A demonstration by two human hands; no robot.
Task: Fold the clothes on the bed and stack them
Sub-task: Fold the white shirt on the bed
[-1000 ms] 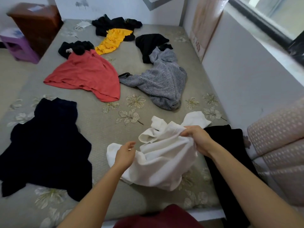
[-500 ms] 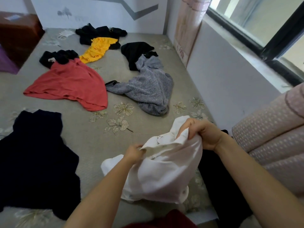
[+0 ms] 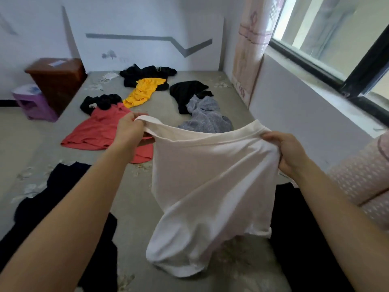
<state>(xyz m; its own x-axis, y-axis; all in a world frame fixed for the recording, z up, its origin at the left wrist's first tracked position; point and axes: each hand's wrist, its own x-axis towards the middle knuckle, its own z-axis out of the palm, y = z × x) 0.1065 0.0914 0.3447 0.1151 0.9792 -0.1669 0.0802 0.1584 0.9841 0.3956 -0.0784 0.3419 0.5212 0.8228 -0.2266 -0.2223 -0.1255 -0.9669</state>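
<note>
A white shirt (image 3: 210, 186) hangs in the air over the near part of the bed (image 3: 166, 114), stretched between both hands. My left hand (image 3: 129, 131) grips its upper left edge. My right hand (image 3: 288, 152) grips the upper right edge with the cloth bunched in the fingers. On the bed behind lie a red garment (image 3: 99, 129), a grey garment (image 3: 207, 116), a yellow garment (image 3: 144, 91) and several black ones. A dark navy garment (image 3: 52, 207) lies at the near left, and a black one (image 3: 299, 239) at the near right, partly hidden by the shirt.
A brown cabinet (image 3: 56, 81) and a purple stool (image 3: 33, 104) stand left of the bed. A wall with a window (image 3: 328, 39) and a curtain (image 3: 250, 53) runs along the right side. A pink patterned roll of bedding (image 3: 362, 182) lies at the right.
Both hands lifted the white shirt off the bed and pulled apart, spreading it out in the air. The camera tilted upward.
</note>
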